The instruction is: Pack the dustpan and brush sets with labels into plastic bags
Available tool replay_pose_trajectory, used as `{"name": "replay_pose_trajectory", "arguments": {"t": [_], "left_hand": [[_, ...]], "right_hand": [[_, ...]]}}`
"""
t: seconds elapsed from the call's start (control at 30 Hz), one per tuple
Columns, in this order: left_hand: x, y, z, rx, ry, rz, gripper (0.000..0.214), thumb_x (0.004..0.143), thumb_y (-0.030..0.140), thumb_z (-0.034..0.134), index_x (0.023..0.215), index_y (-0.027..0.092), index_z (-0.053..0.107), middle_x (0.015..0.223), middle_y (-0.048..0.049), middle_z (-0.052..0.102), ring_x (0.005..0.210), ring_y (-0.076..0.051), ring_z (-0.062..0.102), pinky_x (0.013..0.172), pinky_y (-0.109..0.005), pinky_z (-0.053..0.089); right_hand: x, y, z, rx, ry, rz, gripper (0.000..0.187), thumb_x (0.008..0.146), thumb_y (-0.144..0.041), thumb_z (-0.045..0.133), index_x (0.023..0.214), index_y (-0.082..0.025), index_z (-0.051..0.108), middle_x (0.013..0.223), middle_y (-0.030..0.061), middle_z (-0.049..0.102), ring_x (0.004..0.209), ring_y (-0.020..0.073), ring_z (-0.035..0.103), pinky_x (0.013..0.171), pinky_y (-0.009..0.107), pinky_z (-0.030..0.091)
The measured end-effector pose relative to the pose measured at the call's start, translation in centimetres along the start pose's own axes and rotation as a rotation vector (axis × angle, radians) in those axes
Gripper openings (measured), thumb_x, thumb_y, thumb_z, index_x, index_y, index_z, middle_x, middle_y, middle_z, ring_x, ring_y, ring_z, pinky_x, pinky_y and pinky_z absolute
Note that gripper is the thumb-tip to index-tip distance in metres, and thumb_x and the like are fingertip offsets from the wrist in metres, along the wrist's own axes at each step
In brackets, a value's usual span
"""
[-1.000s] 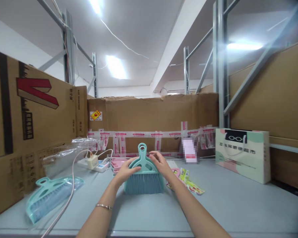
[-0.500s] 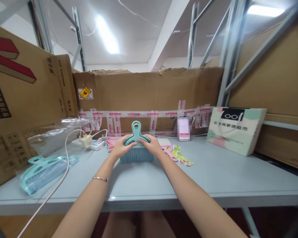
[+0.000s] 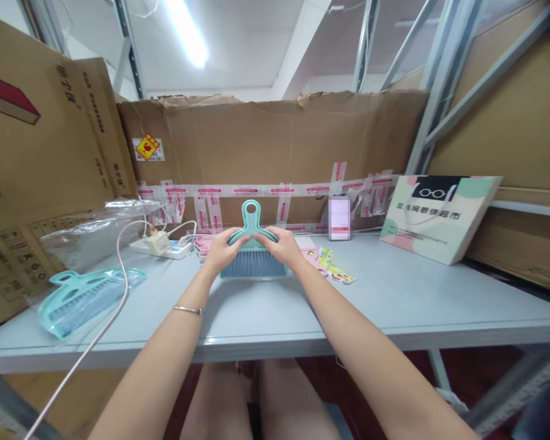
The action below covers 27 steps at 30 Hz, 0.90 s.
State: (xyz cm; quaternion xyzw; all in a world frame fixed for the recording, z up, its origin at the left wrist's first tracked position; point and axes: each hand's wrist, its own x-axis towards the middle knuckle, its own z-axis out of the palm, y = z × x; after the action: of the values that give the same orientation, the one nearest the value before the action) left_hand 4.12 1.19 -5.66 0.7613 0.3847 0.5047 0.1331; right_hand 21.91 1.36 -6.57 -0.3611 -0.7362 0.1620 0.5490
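Upright over the middle of the table, a teal hand brush (image 3: 253,264) faces me with its looped handle up and bluish bristles down. A teal dustpan edge shows around the bristles, so the two appear nested. My left hand (image 3: 223,249) grips the left shoulder, thumb across the front. On the opposite shoulder, my right hand (image 3: 282,245) is closed the same way; the fingers of both hands are hidden behind. Pink pieces (image 3: 203,244) lie partly covered beyond my left hand. Colourful printed cards (image 3: 333,267) rest to the right of my right hand.
A wrapped teal brush and dustpan set (image 3: 85,299) lies at left, crossed by a white cable (image 3: 121,269). Behind it are a power strip (image 3: 178,249) and clear plastic (image 3: 105,229). A phone (image 3: 340,219) and a paper bag (image 3: 435,217) stand at right; cardboard boxes (image 3: 266,140) enclose the table.
The camera has tilted downward, so the scene sits higher in view. Both hands keep their hold on the brush and dustpan; the dustpan's lower edge now shows more clearly below the bristles.
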Motion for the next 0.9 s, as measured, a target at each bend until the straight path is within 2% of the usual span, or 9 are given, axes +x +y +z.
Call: {"name": "replay_pose_trajectory", "arguments": {"t": [0.13,0.27,0.47,0.63,0.77,0.9], "left_hand": [[-0.1,0.4,-0.2,0.032,-0.044,-0.019,0.036,0.077,0.047,0.056,0.090,0.015,0.067,0.088,-0.0043,0.070,0.083,-0.021,0.061,0.077,-0.029,0.047],[-0.1,0.4,-0.1,-0.047,-0.038,-0.001,0.036,0.080,0.045,0.053,0.092,0.015,0.068,0.093,-0.0058,0.070,0.088,-0.021,0.062,0.080,-0.029,0.046],[-0.1,1.0,-0.1,-0.123,-0.024,-0.010,0.032,0.078,0.042,0.057,0.087,0.015,0.071,0.091,-0.0056,0.072,0.087,-0.022,0.063,0.079,-0.029,0.048],[-0.1,1.5,-0.2,-0.129,-0.003,-0.021,0.030,0.076,0.041,0.059,0.085,0.015,0.072,0.092,-0.0053,0.072,0.088,-0.023,0.063,0.081,-0.030,0.047],[0.0,1.4,-0.5,-0.192,-0.001,-0.089,0.037,0.073,0.045,0.063,0.092,0.015,0.071,0.100,-0.0073,0.071,0.096,-0.025,0.061,0.086,-0.031,0.045],[0.1,0.5,-0.9,-0.327,-0.044,-0.257,0.049,0.072,0.054,0.062,0.102,0.016,0.068,0.106,-0.0083,0.068,0.099,-0.025,0.060,0.083,-0.031,0.045]], "right_hand": [[0.1,0.1,0.4,0.088,-0.031,-0.047,0.034,0.076,-0.046,0.060,0.094,-0.018,0.066,0.091,0.0036,0.069,0.085,0.0185,0.061,0.078,0.029,0.045],[0.1,-0.1,0.5,0.092,-0.033,-0.052,0.030,0.076,-0.043,0.060,0.092,-0.018,0.065,0.084,0.0023,0.067,0.081,0.0173,0.061,0.076,0.028,0.045],[0.1,-0.4,0.4,0.097,-0.034,-0.040,0.027,0.075,-0.043,0.060,0.085,-0.018,0.061,0.071,-0.0013,0.062,0.067,0.0133,0.055,0.066,0.024,0.043],[0.2,-0.5,0.6,0.121,-0.034,-0.024,0.028,0.074,-0.043,0.061,0.084,-0.017,0.061,0.072,-0.0011,0.062,0.069,0.0138,0.056,0.067,0.025,0.043],[0.6,-0.4,0.5,0.148,0.009,0.006,0.029,0.072,-0.042,0.062,0.086,-0.017,0.064,0.080,0.0014,0.067,0.076,0.0162,0.060,0.073,0.027,0.045],[0.9,-0.1,0.1,0.193,0.148,0.084,0.030,0.070,-0.043,0.062,0.085,-0.017,0.064,0.085,0.0028,0.069,0.081,0.0178,0.062,0.076,0.029,0.047]]}}
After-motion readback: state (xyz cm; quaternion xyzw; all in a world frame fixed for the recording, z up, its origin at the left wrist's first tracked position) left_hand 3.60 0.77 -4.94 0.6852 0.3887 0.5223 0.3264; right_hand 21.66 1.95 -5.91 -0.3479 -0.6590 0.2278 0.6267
